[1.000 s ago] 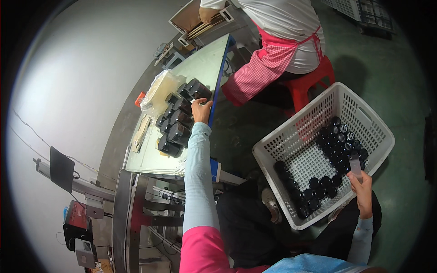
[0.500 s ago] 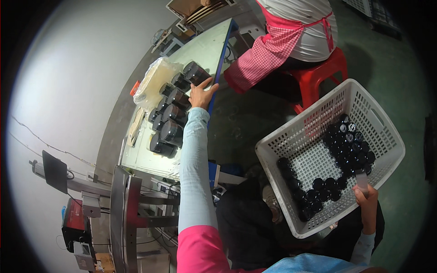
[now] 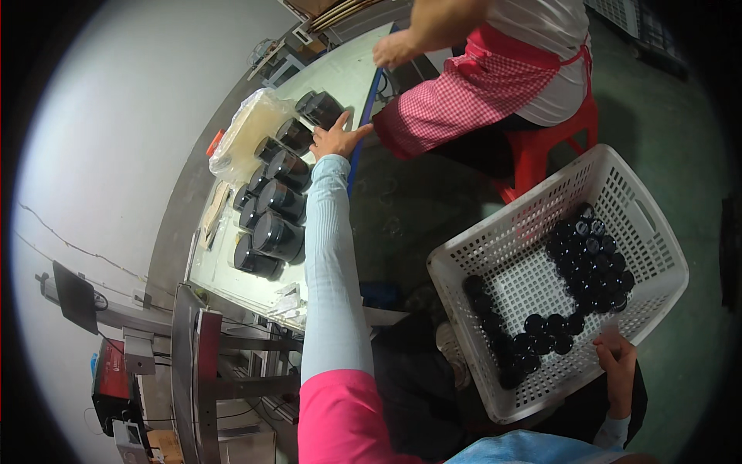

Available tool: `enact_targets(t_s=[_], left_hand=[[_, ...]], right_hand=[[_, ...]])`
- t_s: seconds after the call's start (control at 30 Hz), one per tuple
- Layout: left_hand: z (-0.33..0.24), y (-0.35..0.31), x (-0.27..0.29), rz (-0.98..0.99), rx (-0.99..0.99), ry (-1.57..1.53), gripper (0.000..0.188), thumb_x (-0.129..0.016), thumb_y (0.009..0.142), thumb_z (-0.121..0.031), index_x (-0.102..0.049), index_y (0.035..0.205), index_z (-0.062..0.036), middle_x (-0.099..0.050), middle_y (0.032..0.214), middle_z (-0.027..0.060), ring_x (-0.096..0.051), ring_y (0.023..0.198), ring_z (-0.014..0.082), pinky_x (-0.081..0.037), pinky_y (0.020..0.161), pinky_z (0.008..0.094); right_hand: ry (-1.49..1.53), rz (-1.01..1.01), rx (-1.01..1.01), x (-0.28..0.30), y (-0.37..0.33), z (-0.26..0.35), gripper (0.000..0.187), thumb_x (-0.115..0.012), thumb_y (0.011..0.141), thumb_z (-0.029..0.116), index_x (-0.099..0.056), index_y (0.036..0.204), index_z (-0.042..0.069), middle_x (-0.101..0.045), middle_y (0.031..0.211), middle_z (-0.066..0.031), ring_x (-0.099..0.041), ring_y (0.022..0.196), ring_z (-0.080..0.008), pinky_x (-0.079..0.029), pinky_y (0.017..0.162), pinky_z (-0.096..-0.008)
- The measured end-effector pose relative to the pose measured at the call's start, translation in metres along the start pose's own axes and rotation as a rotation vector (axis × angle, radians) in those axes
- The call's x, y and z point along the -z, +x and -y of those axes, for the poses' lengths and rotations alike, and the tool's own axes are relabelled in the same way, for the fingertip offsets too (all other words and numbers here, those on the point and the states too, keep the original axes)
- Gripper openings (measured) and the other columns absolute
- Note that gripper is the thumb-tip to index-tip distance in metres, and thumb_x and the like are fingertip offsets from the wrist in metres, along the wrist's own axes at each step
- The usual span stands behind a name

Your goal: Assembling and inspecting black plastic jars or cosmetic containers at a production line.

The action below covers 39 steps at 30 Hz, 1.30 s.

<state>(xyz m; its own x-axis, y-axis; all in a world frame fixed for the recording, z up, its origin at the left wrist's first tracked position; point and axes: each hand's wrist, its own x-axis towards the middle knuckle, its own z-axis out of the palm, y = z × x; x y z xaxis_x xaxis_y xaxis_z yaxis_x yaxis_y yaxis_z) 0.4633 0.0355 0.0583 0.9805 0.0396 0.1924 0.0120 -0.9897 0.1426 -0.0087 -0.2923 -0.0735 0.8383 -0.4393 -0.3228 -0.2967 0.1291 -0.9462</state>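
Note:
My left hand [image 3: 338,141] reaches onto the table with its fingers spread, against the near side of the dark jars. Its fingertips lie beside one black jar [image 3: 294,135] and close to another black jar [image 3: 325,110] at the far end of the group. Several more black jars, such as a large one [image 3: 278,235], stand in rows to the left of my forearm. My right hand [image 3: 617,362] is closed on a translucent flat strip [image 3: 610,331], blurred, at the near right rim of a white plastic basket [image 3: 506,408]. Inside the basket lie many round glossy black pieces [image 3: 591,267].
A clear plastic bag [image 3: 251,131] lies behind the jars on the pale, blue-edged table [image 3: 359,58]. A co-worker in a pink checked apron [image 3: 456,108] sits on a red stool [image 3: 533,158]; their hand [image 3: 396,49] is over the table's far end. A metal frame [image 3: 205,363] stands at lower left.
The co-worker's arm has come in over the table's far end. My left hand remains at the jars, fingers spread wider. My right hand with the strip has dropped slightly; the whole view has shifted.

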Motion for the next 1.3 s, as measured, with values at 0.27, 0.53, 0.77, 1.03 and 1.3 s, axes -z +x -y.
enact_targets(t_s=[0.27,0.53,0.77,1.03,1.3], left_hand=[[-0.008,-0.001,-0.015,-0.116,-0.128,0.165,0.064,-0.051,0.07,-0.062,-0.047,0.122,-0.0242,-0.053,0.112,0.0193,-0.047,0.108,0.0341,-0.035,0.091,0.0434],[-0.004,-0.072,-0.01,-0.407,-0.488,0.572,0.052,-0.068,0.064,-0.033,-0.046,0.096,0.0018,-0.053,0.09,0.0153,-0.054,0.088,0.029,-0.043,0.076,0.0355],[-0.078,-0.201,-0.072,-0.172,-1.021,-0.126,0.042,-0.067,0.062,-0.011,-0.052,0.1,-0.001,-0.053,0.101,0.0163,-0.047,0.1,0.0324,-0.033,0.088,0.0425],[-0.136,-0.351,-0.304,0.869,-1.002,-0.045,0.069,-0.069,0.066,-0.021,-0.036,0.125,-0.0046,-0.041,0.121,0.0223,-0.044,0.108,0.0388,-0.038,0.092,0.0404],[-0.146,-0.425,-0.39,1.019,-0.649,0.164,0.067,-0.063,0.066,-0.005,-0.036,0.125,-0.0193,-0.034,0.123,0.0177,-0.045,0.106,0.0394,-0.044,0.085,0.043]], right_hand=[[-0.094,0.01,0.007,-0.002,0.0,0.001,0.016,-0.059,0.077,0.009,-0.061,0.09,0.0,-0.057,0.074,0.0017,-0.047,0.063,-0.0031,-0.038,0.056,-0.0194],[0.128,0.058,0.005,-0.003,0.009,0.017,0.027,-0.051,0.084,0.015,-0.053,0.105,-0.002,-0.047,0.071,0.0027,-0.035,0.056,-0.0017,-0.028,0.049,-0.0165],[0.303,-0.01,0.153,0.022,0.004,-0.015,0.031,-0.039,0.089,0.015,-0.042,0.116,0.0,-0.052,0.075,-0.0038,-0.033,0.054,-0.003,-0.029,0.05,-0.017],[0.178,-0.042,0.16,0.025,-0.006,0.0,0.022,-0.04,0.09,0.018,-0.046,0.1,-0.001,-0.055,0.067,-0.0075,-0.034,0.049,-0.004,-0.029,0.046,-0.0185],[0.395,-0.102,-0.045,0.028,-0.009,0.004,0.015,-0.041,0.09,0.014,-0.046,0.095,0.001,-0.057,0.067,-0.0107,-0.037,0.048,-0.0057,-0.03,0.044,-0.0178]])
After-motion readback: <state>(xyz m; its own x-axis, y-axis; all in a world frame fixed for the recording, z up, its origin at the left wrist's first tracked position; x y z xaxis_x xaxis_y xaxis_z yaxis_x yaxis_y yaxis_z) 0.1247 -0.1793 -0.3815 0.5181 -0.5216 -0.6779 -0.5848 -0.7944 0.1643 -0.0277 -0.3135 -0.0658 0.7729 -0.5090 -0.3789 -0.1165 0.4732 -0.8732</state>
